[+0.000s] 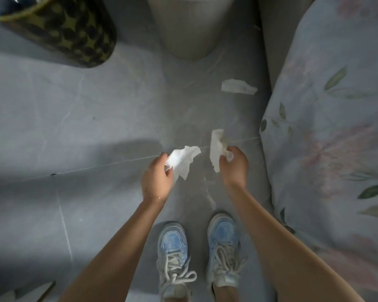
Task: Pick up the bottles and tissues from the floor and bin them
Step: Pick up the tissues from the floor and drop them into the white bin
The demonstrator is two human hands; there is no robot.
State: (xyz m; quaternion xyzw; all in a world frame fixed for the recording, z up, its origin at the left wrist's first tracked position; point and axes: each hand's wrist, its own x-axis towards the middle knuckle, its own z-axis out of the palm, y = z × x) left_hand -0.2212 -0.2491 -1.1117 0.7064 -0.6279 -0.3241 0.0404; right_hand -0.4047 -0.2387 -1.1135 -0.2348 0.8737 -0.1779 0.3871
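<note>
My left hand point(156, 178) grips a crumpled white tissue point(182, 161) above the grey floor. A second white tissue point(216, 149) hangs from my right hand point(235, 165), which holds it close beside the first. Farther ahead a third tissue point(238, 86) lies flat on the floor near the bed's edge. The pale ribbed bin point(190, 27) stands at the top centre, beyond that tissue; its opening is cut off by the frame. No bottle shows in this view.
A bed with a floral cover point(336, 127) fills the right side. A yellow-and-black patterned bag point(74, 29) sits at the top left. My two blue trainers point(196, 251) stand below my hands. Grey tiled floor point(74, 127) stretches to the left.
</note>
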